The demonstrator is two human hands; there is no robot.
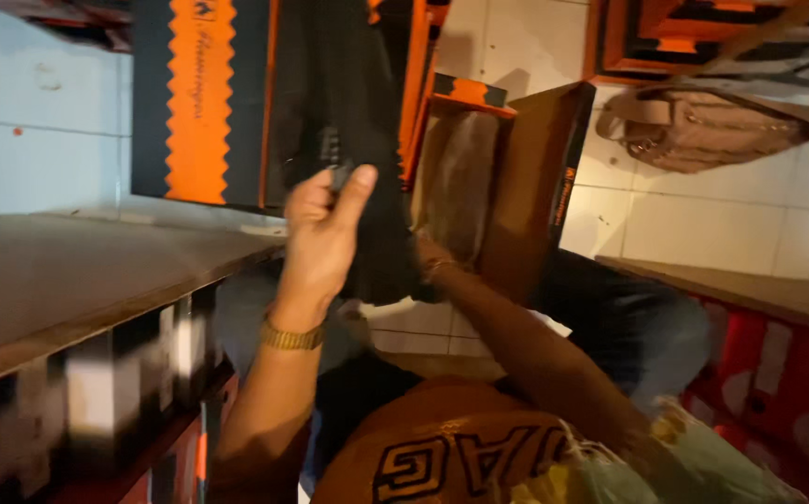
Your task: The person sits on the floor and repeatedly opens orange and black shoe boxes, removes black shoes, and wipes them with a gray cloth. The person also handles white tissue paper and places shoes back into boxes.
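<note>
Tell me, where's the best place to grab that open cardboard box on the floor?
Probably by the raised side wall of the box, coming from the open tiled side to its right. That wall stands up as a thin edge that fingers can pinch, while the left hand and dark cloth crowd the other side.

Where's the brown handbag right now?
In the head view the brown handbag lies on the white tiled floor at upper right, right of the open cardboard box, away from both hands.
</note>
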